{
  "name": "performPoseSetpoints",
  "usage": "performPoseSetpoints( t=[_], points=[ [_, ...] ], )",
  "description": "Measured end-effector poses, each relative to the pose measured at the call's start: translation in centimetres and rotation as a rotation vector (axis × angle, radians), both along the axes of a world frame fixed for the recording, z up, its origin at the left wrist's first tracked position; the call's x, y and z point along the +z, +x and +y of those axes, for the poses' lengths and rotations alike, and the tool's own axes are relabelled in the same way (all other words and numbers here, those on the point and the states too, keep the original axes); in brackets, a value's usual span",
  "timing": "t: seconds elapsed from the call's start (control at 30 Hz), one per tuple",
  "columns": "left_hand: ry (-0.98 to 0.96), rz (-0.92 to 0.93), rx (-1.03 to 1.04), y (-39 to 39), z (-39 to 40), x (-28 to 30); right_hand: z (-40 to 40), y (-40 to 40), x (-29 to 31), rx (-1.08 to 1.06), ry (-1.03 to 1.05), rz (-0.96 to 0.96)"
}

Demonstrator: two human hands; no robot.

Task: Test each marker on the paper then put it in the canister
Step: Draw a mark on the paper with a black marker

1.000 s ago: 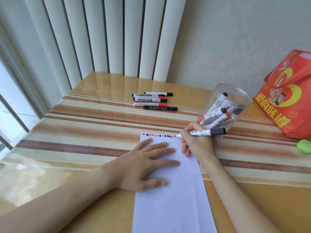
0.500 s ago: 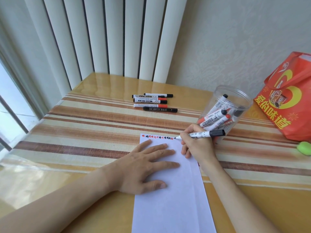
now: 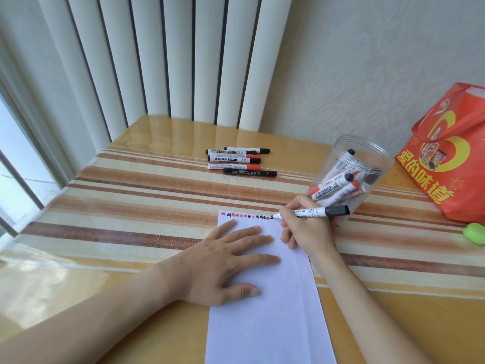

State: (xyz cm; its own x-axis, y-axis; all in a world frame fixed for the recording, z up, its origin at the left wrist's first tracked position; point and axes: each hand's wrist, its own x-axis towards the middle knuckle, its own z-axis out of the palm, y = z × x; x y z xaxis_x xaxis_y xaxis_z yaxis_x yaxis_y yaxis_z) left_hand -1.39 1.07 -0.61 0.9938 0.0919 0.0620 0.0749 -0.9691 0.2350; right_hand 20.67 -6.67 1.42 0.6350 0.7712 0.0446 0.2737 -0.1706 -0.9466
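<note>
Marker (image 3: 312, 212), white barrel, black cap posted on its rear end: pinched in the right hand (image 3: 307, 227), tip touching the paper's (image 3: 262, 311) top edge at the right end of a row of red and black test marks. Step in hand: testing. Next move, by judgement: lift, cap, and drop it into the clear canister (image 3: 351, 177) just beyond the right-hand grip, already holding several markers. Left hand (image 3: 225, 264): fingers spread flat, pressing the paper to the desk (image 3: 131, 206). Untested markers (image 3: 240, 161): five, grouped well apart at the far side.
</note>
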Motion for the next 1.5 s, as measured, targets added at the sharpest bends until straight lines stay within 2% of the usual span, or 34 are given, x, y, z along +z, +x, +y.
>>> performPoseSetpoints(
  t=[0.57,0.67,0.77,0.83,0.93,0.97,1.13,1.23,1.33,1.5],
  points=[
    [0.014,0.004,-0.006,0.0,0.0,-0.1,-0.3,0.2,0.0,0.014,0.002,-0.002],
    [-0.007,0.006,-0.008,0.0,0.1,-0.1,-1.0,-0.1,0.4,0.006,0.094,-0.041],
    [-0.036,0.023,-0.004,-0.1,0.0,0.3,-1.8,-0.5,1.2,0.066,0.187,-0.285],
    [-0.124,0.027,0.007,-0.2,-0.1,0.9,-2.4,-1.1,1.4,0.126,0.180,-0.340],
    [-0.252,0.001,0.010,-0.3,0.0,1.3,-2.8,-2.0,0.9,0.177,0.106,-0.767],
    [-0.278,-0.026,0.008,-0.3,0.1,1.2,-2.9,-2.3,0.8,0.174,0.096,-0.833],
    [-0.411,-0.218,0.050,-0.2,0.2,1.0,-3.5,-2.9,0.9,0.257,0.091,-0.764],
    [-0.332,-0.435,0.143,-0.2,0.3,0.7,-3.7,-3.6,1.3,0.237,0.127,-0.855],
    [-0.261,-0.578,0.321,-0.2,0.2,1.1,-3.6,-4.1,1.5,0.107,0.162,-1.053],
    [-0.051,-0.573,0.437,-0.1,0.1,1.1,-3.8,-5.0,1.7,-0.141,0.178,-1.412]
  ],
)
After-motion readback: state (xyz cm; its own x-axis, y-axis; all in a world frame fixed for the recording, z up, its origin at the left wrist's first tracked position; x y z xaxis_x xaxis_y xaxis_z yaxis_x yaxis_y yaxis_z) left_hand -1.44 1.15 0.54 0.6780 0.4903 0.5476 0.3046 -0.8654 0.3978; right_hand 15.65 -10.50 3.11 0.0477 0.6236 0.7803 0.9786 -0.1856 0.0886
